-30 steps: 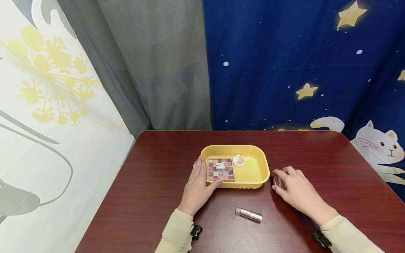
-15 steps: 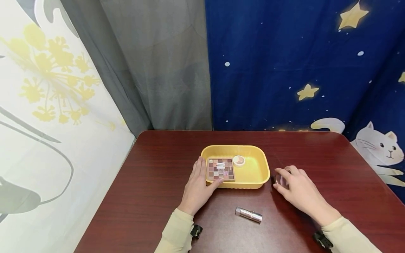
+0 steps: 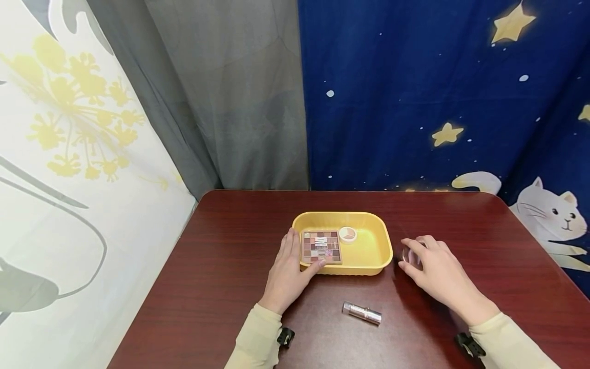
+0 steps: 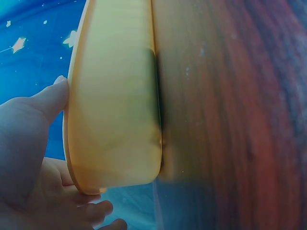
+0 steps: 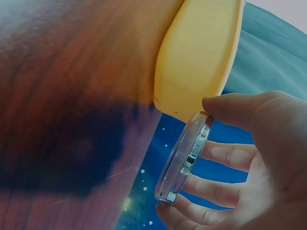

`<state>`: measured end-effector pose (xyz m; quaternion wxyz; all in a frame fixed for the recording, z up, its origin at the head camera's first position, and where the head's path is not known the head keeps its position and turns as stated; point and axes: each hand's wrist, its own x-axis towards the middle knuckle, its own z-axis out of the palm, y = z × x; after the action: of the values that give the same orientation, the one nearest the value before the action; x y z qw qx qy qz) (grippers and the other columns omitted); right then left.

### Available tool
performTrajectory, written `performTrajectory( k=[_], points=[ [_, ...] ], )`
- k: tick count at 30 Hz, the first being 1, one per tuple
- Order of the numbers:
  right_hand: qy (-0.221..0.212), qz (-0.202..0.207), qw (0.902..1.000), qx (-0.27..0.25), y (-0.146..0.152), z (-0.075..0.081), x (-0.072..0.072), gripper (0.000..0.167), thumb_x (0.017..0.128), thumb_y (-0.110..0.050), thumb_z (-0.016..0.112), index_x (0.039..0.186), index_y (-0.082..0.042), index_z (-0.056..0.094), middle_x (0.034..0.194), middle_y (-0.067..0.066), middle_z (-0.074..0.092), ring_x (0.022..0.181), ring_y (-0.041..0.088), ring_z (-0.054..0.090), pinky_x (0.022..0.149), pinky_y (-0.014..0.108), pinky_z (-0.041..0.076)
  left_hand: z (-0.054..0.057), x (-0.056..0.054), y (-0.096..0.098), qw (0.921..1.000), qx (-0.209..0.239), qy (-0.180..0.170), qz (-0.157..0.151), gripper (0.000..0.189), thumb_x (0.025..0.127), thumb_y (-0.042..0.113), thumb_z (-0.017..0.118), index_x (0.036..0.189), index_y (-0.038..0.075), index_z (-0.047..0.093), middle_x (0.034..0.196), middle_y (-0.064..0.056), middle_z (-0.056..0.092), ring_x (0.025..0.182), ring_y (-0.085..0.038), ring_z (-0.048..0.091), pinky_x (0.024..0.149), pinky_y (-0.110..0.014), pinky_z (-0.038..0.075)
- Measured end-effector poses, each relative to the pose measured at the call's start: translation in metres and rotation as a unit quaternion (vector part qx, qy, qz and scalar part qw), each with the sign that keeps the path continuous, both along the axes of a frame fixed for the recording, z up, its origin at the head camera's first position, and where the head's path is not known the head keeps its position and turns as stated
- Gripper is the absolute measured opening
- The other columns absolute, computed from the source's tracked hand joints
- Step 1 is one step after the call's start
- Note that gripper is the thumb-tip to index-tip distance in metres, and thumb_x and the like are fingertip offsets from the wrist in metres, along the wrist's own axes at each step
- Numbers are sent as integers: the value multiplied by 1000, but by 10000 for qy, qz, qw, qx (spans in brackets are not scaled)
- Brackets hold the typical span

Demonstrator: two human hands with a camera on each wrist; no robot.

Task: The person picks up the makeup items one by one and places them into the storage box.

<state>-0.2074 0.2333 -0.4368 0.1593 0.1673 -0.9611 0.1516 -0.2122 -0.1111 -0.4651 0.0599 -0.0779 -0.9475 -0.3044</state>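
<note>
My left hand [image 3: 287, 271] rests against the left front corner of a yellow plastic tray [image 3: 371, 268], fingers stretched along its left end and thumb at the front rim. Inside the tray lie a square eyeshadow palette [image 3: 321, 248] and a small round pan with pale sections [image 3: 348, 234]. Right of the tray, my right hand [image 3: 440, 271] holds a round clear compact [image 5: 184, 158] by its edge, between thumb and fingers. In the right wrist view the compact is tilted on edge, close to the tray. A silver lipstick-like tube [image 3: 362, 313] lies in front of the tray.
All of this is on a dark red wooden table [image 3: 221, 266]. Behind its far edge hang a grey curtain [image 3: 239, 102] and a blue starry curtain [image 3: 392, 102]. A white patterned wall [image 3: 92, 230] borders the left side.
My right hand has moved slightly to the right and tilted, with the round compact in its fingers, showing more of the compact. The left hand, tray and tube stay put.
</note>
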Motion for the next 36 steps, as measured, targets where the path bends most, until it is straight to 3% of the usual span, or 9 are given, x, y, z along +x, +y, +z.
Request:
performTrajectory(
  k=[13,36],
  points=[
    [385,162,9990,-131,-12,15,-10,44,82,-26,79,120,-6,69,108,17,61,94,40,56,80,54,45,0,0,0,10000,66,19,3,103,90,63,65,160,3,20,168,-4,7,153,-22,9,117,-48,27],
    [92,394,9988,-268,-40,20,-28,52,88,-29,78,133,-6,66,111,15,62,99,37,56,86,53,44,0,0,0,10000,75,-41,-2,103,90,64,64,160,4,19,169,-3,5,153,-22,7,117,-46,26]
  ],
)
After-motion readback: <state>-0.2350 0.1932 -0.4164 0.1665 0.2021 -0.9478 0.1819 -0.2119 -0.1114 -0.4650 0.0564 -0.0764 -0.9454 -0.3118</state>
